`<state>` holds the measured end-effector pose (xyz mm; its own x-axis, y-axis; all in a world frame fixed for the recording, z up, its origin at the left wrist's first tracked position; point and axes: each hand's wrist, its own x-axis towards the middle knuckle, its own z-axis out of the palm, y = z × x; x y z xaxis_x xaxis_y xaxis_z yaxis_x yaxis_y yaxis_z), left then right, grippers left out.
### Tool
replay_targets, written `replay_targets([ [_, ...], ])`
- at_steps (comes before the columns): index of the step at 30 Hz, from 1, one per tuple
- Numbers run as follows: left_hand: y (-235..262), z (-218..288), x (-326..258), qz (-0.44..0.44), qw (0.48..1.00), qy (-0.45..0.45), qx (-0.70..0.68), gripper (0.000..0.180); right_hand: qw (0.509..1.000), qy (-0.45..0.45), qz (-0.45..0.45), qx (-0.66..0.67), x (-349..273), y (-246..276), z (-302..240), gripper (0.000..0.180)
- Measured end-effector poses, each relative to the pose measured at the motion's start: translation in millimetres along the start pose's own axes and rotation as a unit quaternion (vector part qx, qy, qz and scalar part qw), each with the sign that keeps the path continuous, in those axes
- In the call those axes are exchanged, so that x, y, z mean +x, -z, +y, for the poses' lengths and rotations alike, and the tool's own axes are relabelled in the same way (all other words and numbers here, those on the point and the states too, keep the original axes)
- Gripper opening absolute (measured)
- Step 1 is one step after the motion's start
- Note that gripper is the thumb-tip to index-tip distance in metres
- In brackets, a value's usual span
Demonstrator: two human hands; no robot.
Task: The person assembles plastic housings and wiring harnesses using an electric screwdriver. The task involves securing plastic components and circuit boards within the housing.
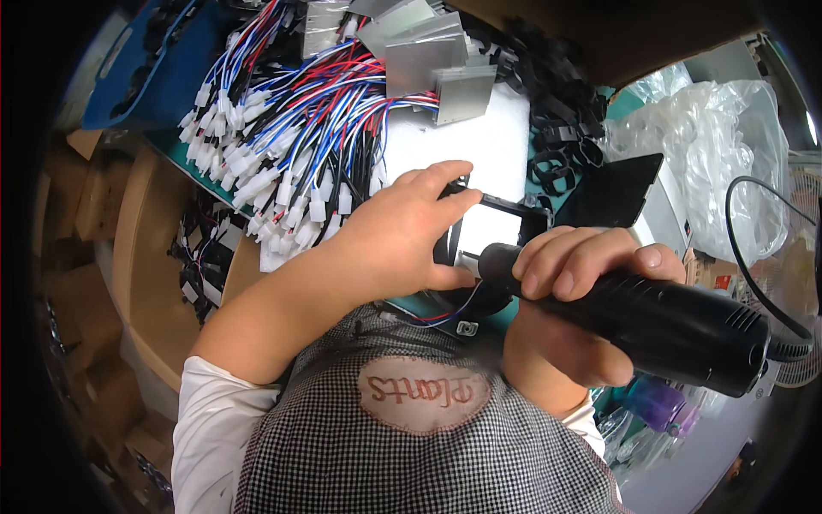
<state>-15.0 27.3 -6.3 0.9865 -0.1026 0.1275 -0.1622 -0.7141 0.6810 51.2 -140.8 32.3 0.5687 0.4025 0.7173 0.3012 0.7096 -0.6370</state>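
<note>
A black plastic frame (534,221) with a white inner face lies in front of me, partly hidden by my hands. My left hand (398,227) grips its left side, thumb and fingers curled around the edge. In my right hand (591,265) is a black electric screwdriver (685,330), held nearly level with its nose toward the frame. Its thin bit reaches the frame's near left part; whether it touches a screw is too small to tell. Thin red and blue wires (441,320) trail below the frame, close to a small metallic square piece (467,328).
Wire harnesses with white connectors (291,146) pile up at the left, with flat metal plates (428,60) beyond. White foam (501,141) lies under the work. A blue bin (141,64), black plastic rings (561,163), a black panel (612,193) and clear bags (711,163) surround it. The screwdriver's cord (735,227) loops right.
</note>
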Motion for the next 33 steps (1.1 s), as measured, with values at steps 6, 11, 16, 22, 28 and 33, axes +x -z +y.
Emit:
replay_targets([
  [6, 2.0, -0.4, -3.0, -0.009, 1.0, -0.01, -0.006, 0.071, 0.995, 0.01, -0.044, -0.088, 11.5, -6.8, 11.6, 0.075],
  [11, 1.2, -0.7, -5.3, -0.005, 1.0, -0.007, -0.011, 0.071, 0.991, 0.003, -0.112, -0.073, 15.8, -3.8, 19.9, 0.071],
  [16, 2.2, -0.2, -6.1, -0.002, 1.0, -0.011, -0.001, 0.07, 0.989, -0.011, -0.126, -0.074, 17.4, -3.3, 19.6, 0.07],
  [22, 2.7, -0.7, -7.4, -0.01, 1.0, -0.007, -0.005, 0.07, 0.987, -0.029, -0.135, -0.088, 17.0, -10.1, 18.7, 0.07],
  [28, 1.9, -1.0, -8.6, -0.005, 1.0, -0.006, 0.008, 0.071, 0.986, 0.003, -0.141, -0.086, 13.0, -11.8, 20.0, 0.068],
  [33, -0.2, 2.2, -5.6, 0.001, 1.0, -0.005, -0.006, 0.072, 0.999, 0.024, -0.013, -0.043, 0.2, -16.9, 21.2, 0.067],
])
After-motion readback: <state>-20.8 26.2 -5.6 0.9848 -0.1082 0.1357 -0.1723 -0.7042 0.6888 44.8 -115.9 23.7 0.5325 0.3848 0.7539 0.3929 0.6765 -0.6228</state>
